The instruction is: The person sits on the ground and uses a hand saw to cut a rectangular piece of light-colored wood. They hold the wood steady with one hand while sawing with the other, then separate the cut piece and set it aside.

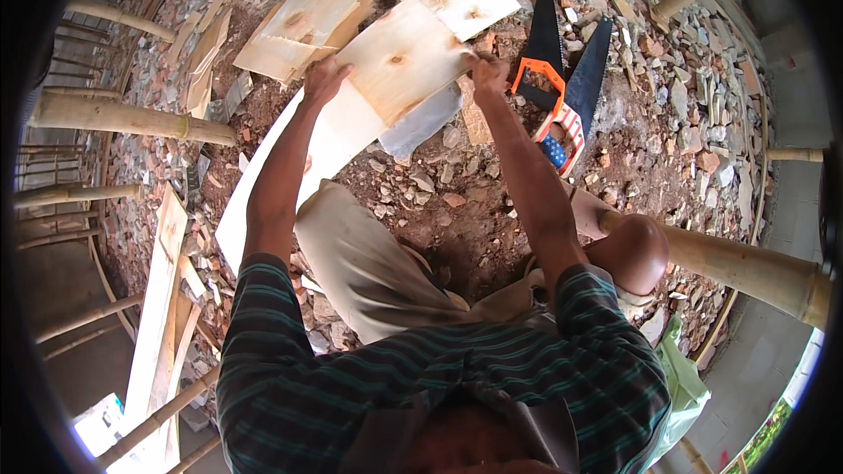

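- At the far left of the work, a stack of thin boards (303, 22) lies at the left hand's 11 o'clock, just beside it.
- The left hand (325, 79) is at the near-left corner of the plywood panel (404, 61), its fingers grasping that edge (what they do underneath is hidden); from them the panel stretches toward 2 to 3 o'clock.
- The left forearm (279, 175) reaches up toward 1 o'clock, crossing above a long pale board (344, 127).
- The panel overlaps that board's far end, out in front of the person at 12 o'clock; its long axis runs roughly from 8 to 2 o'clock, close to the board's own line.
- The right hand (488, 73) meets the panel's right corner, fingers pinching there, with the panel at its 9 o'clock; neither hand is nearer, since both touch it.
- The right forearm (531, 158) slants toward 11 o'clock, wrist bent slightly.
- Rightmost, an orange-handled saw (543, 26) and a stripe-handled saw (587, 70) lie on the rubble, around the right hand's 2 to 4 o'clock.
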